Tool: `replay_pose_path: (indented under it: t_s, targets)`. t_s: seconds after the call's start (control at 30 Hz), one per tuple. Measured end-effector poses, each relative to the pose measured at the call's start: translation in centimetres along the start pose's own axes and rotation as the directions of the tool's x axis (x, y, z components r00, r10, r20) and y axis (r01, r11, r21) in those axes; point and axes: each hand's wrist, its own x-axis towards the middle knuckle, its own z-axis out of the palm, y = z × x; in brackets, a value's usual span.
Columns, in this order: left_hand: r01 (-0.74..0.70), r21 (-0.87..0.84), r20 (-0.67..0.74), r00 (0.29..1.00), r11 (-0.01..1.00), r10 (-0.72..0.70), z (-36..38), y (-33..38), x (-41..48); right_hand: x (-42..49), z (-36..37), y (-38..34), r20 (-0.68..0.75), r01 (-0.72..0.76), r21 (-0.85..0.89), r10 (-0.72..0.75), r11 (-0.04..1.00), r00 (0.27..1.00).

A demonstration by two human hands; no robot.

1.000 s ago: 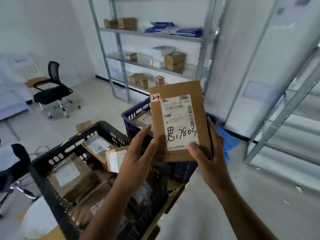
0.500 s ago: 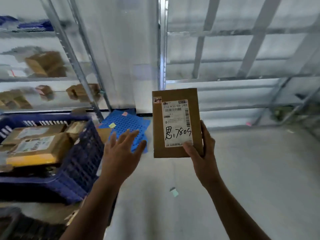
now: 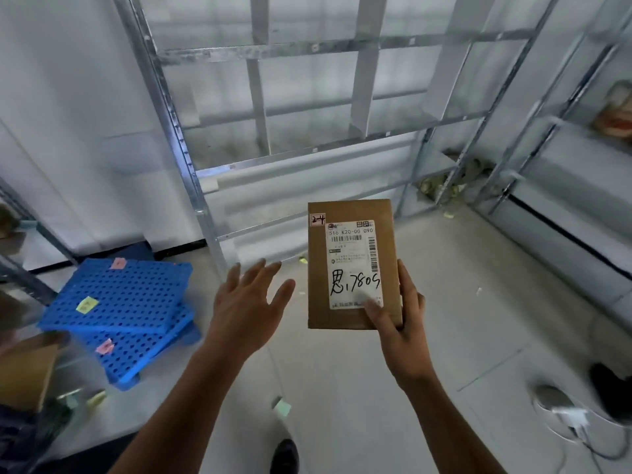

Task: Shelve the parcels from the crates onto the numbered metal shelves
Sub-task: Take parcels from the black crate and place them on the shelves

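Observation:
My right hand (image 3: 398, 323) grips a flat brown parcel (image 3: 352, 261) by its lower right corner and holds it upright before me. It carries a white shipping label with handwritten figures and a small red-edged tag reading 2-4 at its top left. To the left of the parcel, my left hand (image 3: 248, 302) hovers with fingers spread and nothing in it. Behind the parcel stands a bare metal shelf unit (image 3: 273, 159) against the wall. A second shelf unit (image 3: 564, 186) runs along the right side.
Two blue perforated plastic pallets (image 3: 119, 313) with sticky notes lie stacked on the floor at the left. A brown carton corner (image 3: 24, 367) shows at the far left edge. A white floor fan base with a cable (image 3: 567, 415) sits at the lower right. Paper scraps dot the floor.
The view has swung right, away from the crates and toward the bare shelves. My left hand let go of the parcel and opened; my right hand keeps holding it.

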Motion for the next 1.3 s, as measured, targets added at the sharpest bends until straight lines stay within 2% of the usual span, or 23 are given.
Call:
replay_pose_path:
  t_s: [0.27, 0.57, 0.97, 1.3]
  targets:
    - [-0.176, 0.010, 0.047, 0.983, 0.984, 0.175, 0.8, 3.8, 15.2, 10.9, -0.7, -1.2, -0.162, 0.044, -0.080, -0.056, 0.996, 0.985]
    - [-0.298, -0.003, 0.150, 0.944, 0.955, 0.295, 6.8, 13.3, 29.0, 22.1, -7.5, 2.1, -0.331, 0.014, -0.060, -0.033, 0.998, 0.943]
    - [-0.392, 0.084, 0.205, 0.907, 0.916, 0.369, 15.4, 31.0, 46.2, 42.8, -21.5, 6.1, -0.378, -0.007, 0.079, 0.036, 0.997, 0.925]
    - [-0.398, 0.030, 0.193, 0.903, 0.917, 0.385, 21.6, 38.9, 60.8, 58.4, -28.0, 10.6, -0.389, -0.064, 0.069, 0.086, 0.996, 0.917]
